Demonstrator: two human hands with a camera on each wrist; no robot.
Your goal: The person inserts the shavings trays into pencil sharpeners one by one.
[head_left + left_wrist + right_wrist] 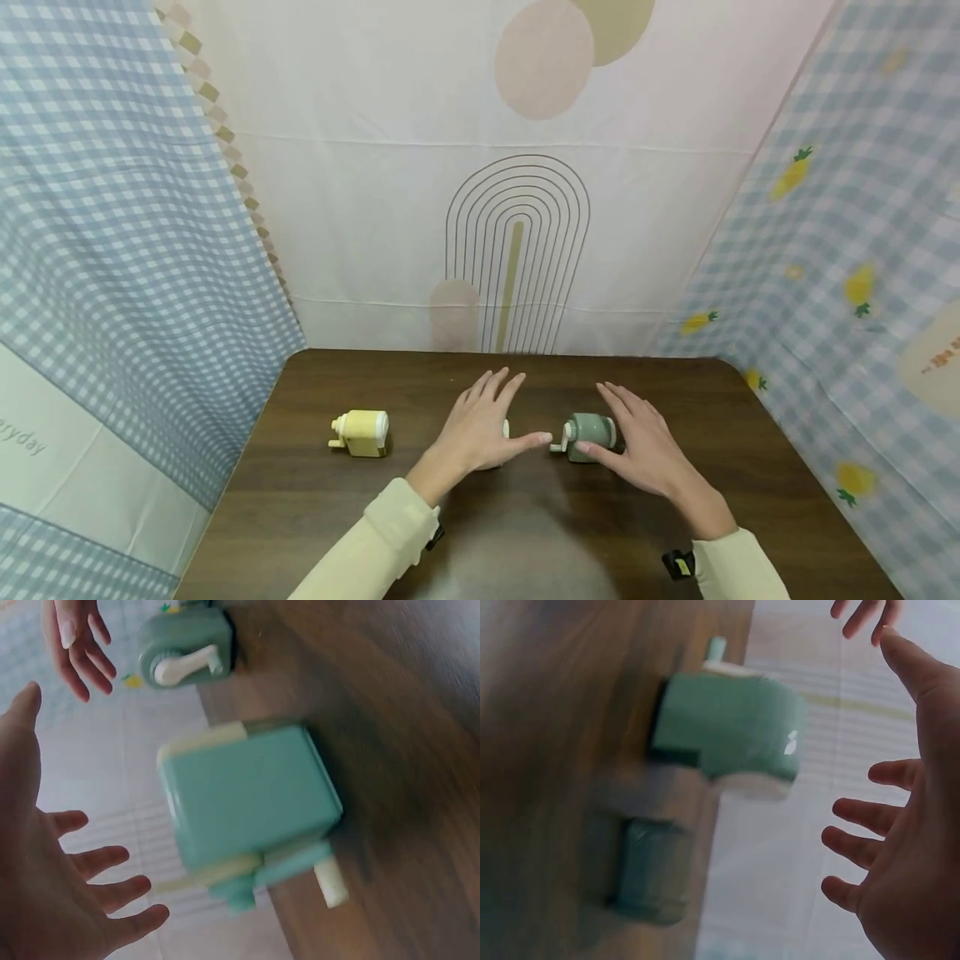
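My left hand [477,429] is raised over the table, fingers spread and holding nothing. In the head view it covers most of a mint-green crank pencil sharpener, which the left wrist view shows whole beside the palm, with its crank and cream trim [251,799]. My right hand [647,446] hovers with parted fingers by a grey-green crank pencil sharpener [590,435], its white crank pointing left. Whether the thumb touches it, I cannot tell. In the right wrist view a blurred dark teal object [654,870] stands beside that sharpener; the right hand mostly hides it in the head view.
A yellow pencil sharpener [363,433] stands at the left of the brown wooden table [300,517], its crank toward the left. White cloth [360,233] hangs behind the far edge, and checked curtains [135,208] hang along both sides.
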